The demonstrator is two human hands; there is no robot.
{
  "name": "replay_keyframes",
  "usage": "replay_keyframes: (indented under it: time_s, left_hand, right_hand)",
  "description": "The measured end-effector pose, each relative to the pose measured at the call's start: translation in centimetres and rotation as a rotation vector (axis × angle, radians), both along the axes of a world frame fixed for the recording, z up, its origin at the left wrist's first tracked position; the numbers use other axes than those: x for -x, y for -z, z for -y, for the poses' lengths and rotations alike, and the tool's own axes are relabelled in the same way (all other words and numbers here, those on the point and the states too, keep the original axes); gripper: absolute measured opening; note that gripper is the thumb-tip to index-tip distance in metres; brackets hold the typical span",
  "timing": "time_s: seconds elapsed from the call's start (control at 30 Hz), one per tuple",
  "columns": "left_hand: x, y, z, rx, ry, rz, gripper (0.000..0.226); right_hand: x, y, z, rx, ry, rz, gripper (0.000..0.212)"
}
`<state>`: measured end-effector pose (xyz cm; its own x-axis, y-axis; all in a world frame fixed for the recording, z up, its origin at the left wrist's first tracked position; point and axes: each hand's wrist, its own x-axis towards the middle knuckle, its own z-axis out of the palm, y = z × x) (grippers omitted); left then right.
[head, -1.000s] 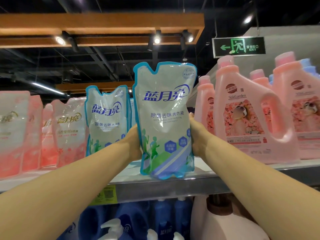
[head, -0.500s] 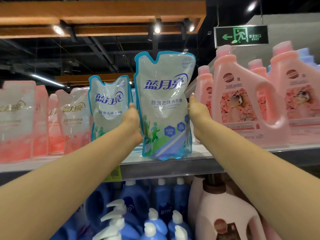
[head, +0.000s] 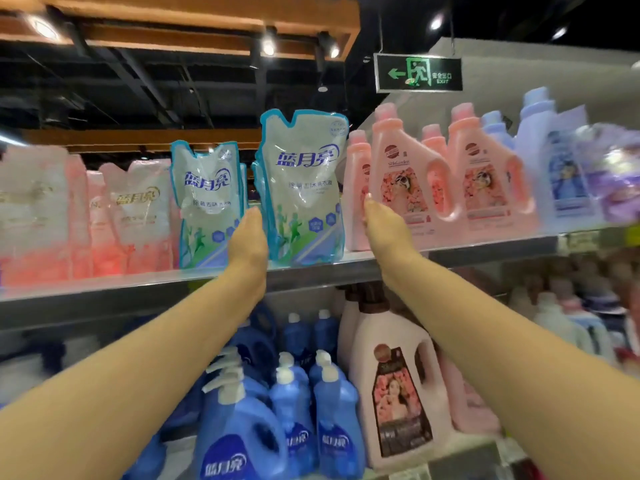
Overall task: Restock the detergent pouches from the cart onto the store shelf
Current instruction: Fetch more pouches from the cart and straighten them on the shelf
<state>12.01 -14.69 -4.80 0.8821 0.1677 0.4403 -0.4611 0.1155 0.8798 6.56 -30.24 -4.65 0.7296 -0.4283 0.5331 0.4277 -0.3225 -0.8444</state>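
Observation:
A blue-and-white detergent pouch (head: 304, 188) stands upright on the metal top shelf (head: 138, 289), near its front edge. My left hand (head: 247, 242) is just at the pouch's lower left edge with straight fingers pointing up; whether it touches is unclear. My right hand (head: 382, 223) is held flat to the right of the pouch, with a gap between them. Neither hand holds anything. A second, matching pouch (head: 207, 202) stands to the left, with more behind it. The cart is out of view.
Pink pouches (head: 138, 209) fill the shelf's left part. Pink handled bottles (head: 405, 181) stand right of the pouch, then pale blue and purple ones (head: 568, 174). The shelf below holds blue pump bottles (head: 242, 427) and a large pink bottle (head: 394, 393).
Both hands have let go of the pouch's sides and drawn back towards me. The pouch now stands on the shelf by itself. The view has pulled back and tilted down.

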Motion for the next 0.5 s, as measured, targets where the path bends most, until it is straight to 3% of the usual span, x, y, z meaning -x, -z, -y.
replay_keyframes:
  time_s: [0.1, 0.23, 0.33, 0.4, 0.5]
  left_hand:
    - [5.3, 2.1, 0.0, -0.183, 0.082, 0.073, 0.02]
    - [12.9, 5.2, 0.1, -0.435, 0.204, 0.172, 0.041]
    - [18.5, 7.8, 1.2, -0.616, 0.202, 0.286, 0.041]
    - [21.9, 9.7, 2.6, -0.683, 0.223, 0.34, 0.037]
    - [26.2, 13.2, 6.2, -0.71, 0.301, 0.402, 0.024]
  right_hand:
    - [5.0, 2.2, -1.9, -0.026, 0.006, -0.012, 0.025]
    - [11.9, 5.5, -3.0, 0.101, 0.097, -0.03, 0.014]
    - [17.8, 8.8, -1.8, 0.293, 0.224, -0.071, 0.014]
    - [21.9, 10.8, -0.5, 0.376, 0.321, -0.108, 0.016]
    - [27.6, 14.8, 2.1, 0.314, 0.409, -0.165, 0.013]
